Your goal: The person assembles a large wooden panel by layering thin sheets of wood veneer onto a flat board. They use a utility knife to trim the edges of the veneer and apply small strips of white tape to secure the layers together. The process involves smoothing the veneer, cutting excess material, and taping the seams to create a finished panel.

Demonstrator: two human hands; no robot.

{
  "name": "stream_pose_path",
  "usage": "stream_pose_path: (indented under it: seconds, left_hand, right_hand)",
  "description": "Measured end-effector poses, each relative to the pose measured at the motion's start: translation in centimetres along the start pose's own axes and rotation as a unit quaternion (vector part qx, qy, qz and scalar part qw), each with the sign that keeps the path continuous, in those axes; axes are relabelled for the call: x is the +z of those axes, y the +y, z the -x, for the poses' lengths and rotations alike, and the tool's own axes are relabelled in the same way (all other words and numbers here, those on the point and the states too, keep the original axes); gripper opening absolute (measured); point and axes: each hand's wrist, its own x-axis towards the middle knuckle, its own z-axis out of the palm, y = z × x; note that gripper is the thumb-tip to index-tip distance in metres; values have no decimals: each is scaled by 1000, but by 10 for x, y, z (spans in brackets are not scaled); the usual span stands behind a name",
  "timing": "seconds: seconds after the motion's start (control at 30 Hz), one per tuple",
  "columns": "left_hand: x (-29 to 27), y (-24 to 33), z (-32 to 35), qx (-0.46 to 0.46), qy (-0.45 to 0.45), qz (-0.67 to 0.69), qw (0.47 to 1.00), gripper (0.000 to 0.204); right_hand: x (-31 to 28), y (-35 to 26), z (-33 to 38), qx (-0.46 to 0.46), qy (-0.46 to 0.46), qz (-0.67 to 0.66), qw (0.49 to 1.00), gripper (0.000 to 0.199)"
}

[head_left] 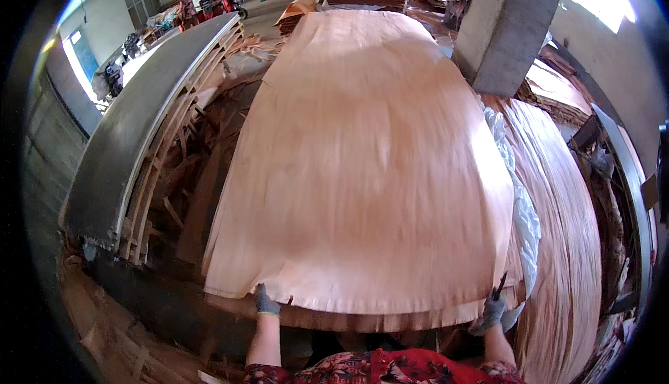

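Here I log: broad wood sheet [362, 168], centre frame. Left hand [266, 302], lower centre, pinching its edge; right hand [490, 313], lower right, gripping slim dark tool [500, 286].

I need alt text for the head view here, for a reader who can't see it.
A person's gray-gloved left hand is at the near edge of a large wood veneer sheet, while the gloved right hand, near its right corner, holds a slim dark tool. Crumpled translucent plastic lies along the right side; a concrete pillar stands beyond.
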Motion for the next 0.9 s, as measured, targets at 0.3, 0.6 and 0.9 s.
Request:
stream_pose_path:
  seconds: [0.3, 0.6, 0.9]
  left_hand:
    - [-20, -16, 11, 34, 106, -26, 993, 54]
    - [-27, 4, -1, 34, 161, -48, 985, 52]
    - [-8, 12, -65, 63, 152, -67, 984, 53]
  right_hand:
    - [20, 8, 35, 17, -21, -173, 985, 28]
    - [36, 26, 54, -66, 66, -99, 991, 17]
    - [46, -36, 31, 54, -15, -226, 973, 20]
